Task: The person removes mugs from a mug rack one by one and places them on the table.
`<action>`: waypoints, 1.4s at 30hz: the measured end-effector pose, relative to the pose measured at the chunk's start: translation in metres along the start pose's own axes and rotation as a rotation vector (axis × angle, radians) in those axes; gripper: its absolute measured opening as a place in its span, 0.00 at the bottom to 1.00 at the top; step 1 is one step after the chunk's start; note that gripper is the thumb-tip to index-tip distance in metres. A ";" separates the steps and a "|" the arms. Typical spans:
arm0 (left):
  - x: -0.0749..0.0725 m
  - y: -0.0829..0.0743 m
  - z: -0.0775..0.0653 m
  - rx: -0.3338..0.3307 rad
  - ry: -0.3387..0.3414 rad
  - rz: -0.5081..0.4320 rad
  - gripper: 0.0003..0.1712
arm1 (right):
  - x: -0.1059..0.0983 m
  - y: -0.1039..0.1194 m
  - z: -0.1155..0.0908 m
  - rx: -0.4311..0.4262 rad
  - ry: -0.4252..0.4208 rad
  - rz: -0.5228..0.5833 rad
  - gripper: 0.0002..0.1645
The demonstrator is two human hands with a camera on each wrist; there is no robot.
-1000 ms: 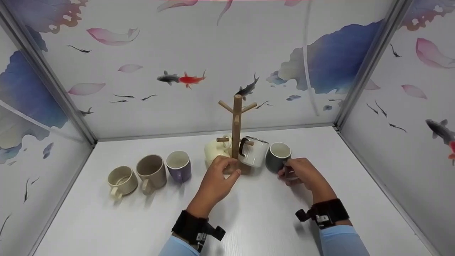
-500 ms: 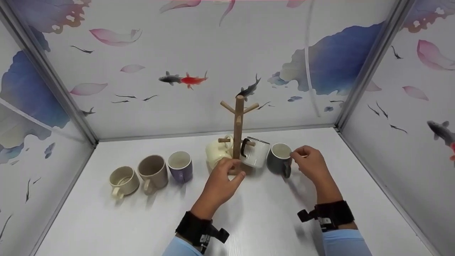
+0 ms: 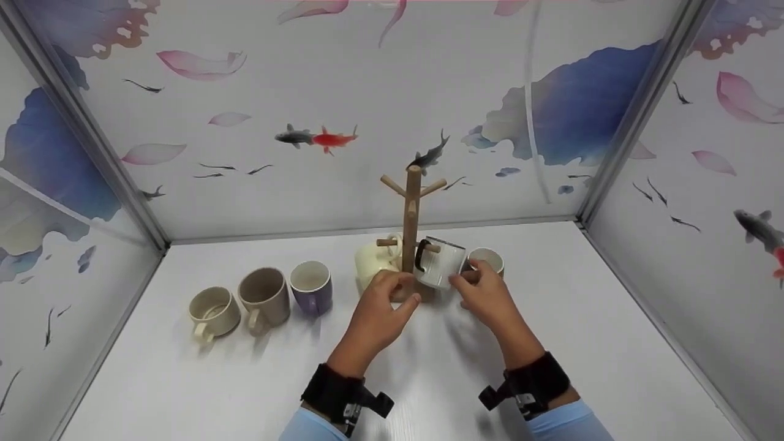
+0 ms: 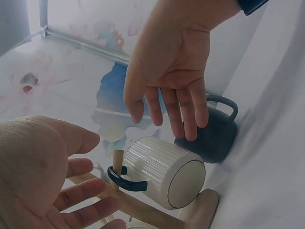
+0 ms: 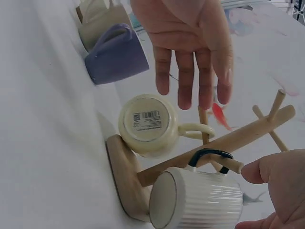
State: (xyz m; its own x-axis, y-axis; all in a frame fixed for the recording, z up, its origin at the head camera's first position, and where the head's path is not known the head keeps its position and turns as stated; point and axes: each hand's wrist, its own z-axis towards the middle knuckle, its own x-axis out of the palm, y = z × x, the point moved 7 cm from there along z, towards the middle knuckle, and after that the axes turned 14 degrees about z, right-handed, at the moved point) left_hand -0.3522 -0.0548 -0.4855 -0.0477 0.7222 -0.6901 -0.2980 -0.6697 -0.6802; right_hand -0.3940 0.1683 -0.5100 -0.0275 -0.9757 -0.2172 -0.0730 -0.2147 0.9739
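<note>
A wooden mug tree (image 3: 411,226) stands on the table. On its lower pegs hang a cream mug (image 3: 370,262) at the left and a white ribbed mug (image 3: 443,262) with a dark handle at the right. My left hand (image 3: 378,315) is held before the tree's base, fingers loosely bent around nothing. My right hand (image 3: 492,301) is beside the white mug, its fingertips overlapping the lower right side in the head view. The left wrist view shows those fingers straight, with a dark mug (image 4: 220,143) upright behind them. My right hand hides most of that mug in the head view.
Left of the tree, a purple mug (image 3: 312,288), a brown mug (image 3: 263,297) and a low beige mug (image 3: 214,311) stand in a row on the white table (image 3: 202,392). Printed panels with fish and petals enclose the table at the back and sides.
My right hand has let go of the dark mug's handle, lifted away and moved left to the white mug. The dark mug stays standing. My left hand has hardly moved.
</note>
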 end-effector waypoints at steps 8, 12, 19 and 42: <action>0.000 -0.001 0.001 -0.003 -0.025 -0.054 0.29 | 0.018 -0.017 0.002 0.066 0.052 0.064 0.54; 0.003 -0.001 0.000 -0.006 -0.020 -0.025 0.28 | 0.027 -0.026 0.007 0.094 0.056 0.151 0.57; 0.007 -0.001 0.000 -0.007 0.001 -0.003 0.28 | 0.035 -0.040 0.021 0.132 0.011 0.261 0.57; 0.025 0.011 0.012 -0.155 0.008 -0.089 0.31 | 0.040 -0.056 0.028 0.212 0.042 0.408 0.49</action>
State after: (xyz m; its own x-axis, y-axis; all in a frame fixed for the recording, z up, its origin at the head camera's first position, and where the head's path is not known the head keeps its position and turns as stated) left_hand -0.3685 -0.0419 -0.5071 -0.0201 0.7790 -0.6267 -0.1497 -0.6221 -0.7685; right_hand -0.4186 0.1419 -0.5749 -0.0559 -0.9806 0.1881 -0.2672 0.1962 0.9435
